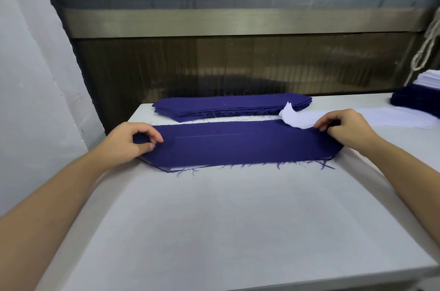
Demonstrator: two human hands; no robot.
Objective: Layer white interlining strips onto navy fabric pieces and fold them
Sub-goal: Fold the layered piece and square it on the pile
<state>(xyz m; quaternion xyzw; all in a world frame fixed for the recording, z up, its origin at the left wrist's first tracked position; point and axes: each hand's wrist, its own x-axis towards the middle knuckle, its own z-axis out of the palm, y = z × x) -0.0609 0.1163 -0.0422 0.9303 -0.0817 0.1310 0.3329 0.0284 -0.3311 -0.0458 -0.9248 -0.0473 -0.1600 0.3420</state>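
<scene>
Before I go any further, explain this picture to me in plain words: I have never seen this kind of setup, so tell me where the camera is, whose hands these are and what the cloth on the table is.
There is only one picture, taken by a camera worn on a person's head, looking forward and down, so the two bare arms reaching in belong to the wearer. No machine is doing the handling.

The white table holds a long navy fabric piece lying flat, with frayed threads along its near edge and a sliver of white showing beneath that edge. The left hand pinches its left end; the right hand grips its right end.

Behind it lies a stack of navy pieces. To the right are white interlining strips, one curled up at its end. At the far right edge sits another pile, navy below and white on top.
</scene>
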